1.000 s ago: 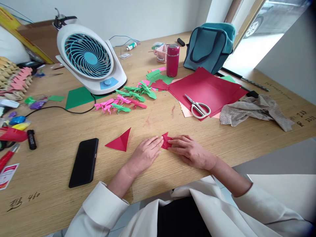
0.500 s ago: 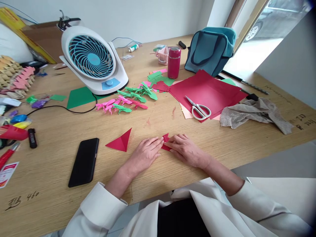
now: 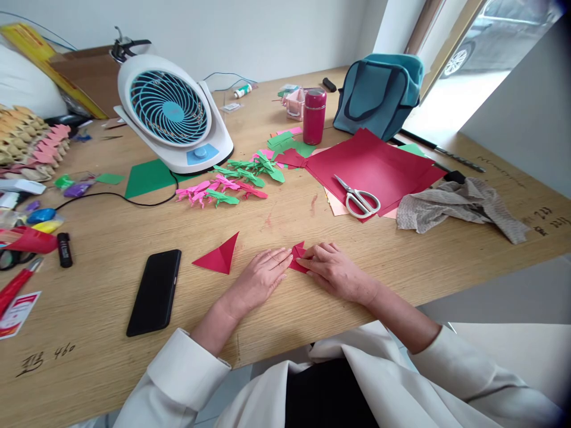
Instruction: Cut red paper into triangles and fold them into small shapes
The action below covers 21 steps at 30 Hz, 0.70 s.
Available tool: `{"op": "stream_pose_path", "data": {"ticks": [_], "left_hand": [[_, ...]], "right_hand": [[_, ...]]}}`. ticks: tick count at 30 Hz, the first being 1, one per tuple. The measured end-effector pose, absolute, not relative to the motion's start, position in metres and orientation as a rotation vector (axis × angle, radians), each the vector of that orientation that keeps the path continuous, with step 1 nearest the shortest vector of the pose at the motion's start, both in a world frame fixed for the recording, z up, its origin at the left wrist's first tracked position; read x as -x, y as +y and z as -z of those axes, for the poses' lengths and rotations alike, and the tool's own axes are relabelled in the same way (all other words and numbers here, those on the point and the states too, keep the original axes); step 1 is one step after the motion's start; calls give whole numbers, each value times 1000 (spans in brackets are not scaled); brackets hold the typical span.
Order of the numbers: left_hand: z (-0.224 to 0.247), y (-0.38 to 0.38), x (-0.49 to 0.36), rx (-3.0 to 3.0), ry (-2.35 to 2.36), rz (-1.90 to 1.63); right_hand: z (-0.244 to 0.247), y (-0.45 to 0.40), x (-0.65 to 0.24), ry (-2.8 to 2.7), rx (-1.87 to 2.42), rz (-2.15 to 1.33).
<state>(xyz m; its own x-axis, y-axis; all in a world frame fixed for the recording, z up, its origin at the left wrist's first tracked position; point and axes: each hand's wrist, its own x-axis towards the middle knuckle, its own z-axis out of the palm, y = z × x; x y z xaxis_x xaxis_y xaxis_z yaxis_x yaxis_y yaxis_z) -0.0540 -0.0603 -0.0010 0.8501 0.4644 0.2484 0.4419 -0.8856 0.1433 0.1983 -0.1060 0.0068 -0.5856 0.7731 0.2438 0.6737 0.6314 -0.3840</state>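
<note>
A small folded piece of red paper [image 3: 298, 257] lies on the table between my hands, partly covered by fingers. My left hand [image 3: 263, 274] rests flat with its fingers stretched out, the tips at the paper's left edge. From the right, my right hand [image 3: 336, 270] has curled fingers, thumb and forefinger pressed together on the paper's right side. To the left of my hands lies a separate red paper triangle [image 3: 219, 255] with a crease down it. Behind them is a cluster of folded green and pink paper figures [image 3: 241, 178].
White-handled scissors [image 3: 359, 199] lie on large red sheets [image 3: 383, 160] at the right, beside a crumpled grey cloth [image 3: 455, 205]. A black phone [image 3: 154, 292] is at the left. Farther back stand a fan [image 3: 172, 113], a red flask [image 3: 314, 116] and a blue bag [image 3: 379, 95].
My left fingertips have drawn slightly left, so more of the folded red paper shows. My right hand stays nearly in place. The view has shifted a little.
</note>
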Motion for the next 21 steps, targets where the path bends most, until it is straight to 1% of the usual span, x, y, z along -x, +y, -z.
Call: {"op": "stream_pose_path", "data": {"ticks": [9, 21], "left_hand": [[-8, -63, 58, -3067, 765, -215], [-8, -62, 57, -3055, 762, -198]], "right_hand": [[-5, -106, -198, -2466, 1149, -337], [-6, -108, -198, -2471, 1119, -272]]}}
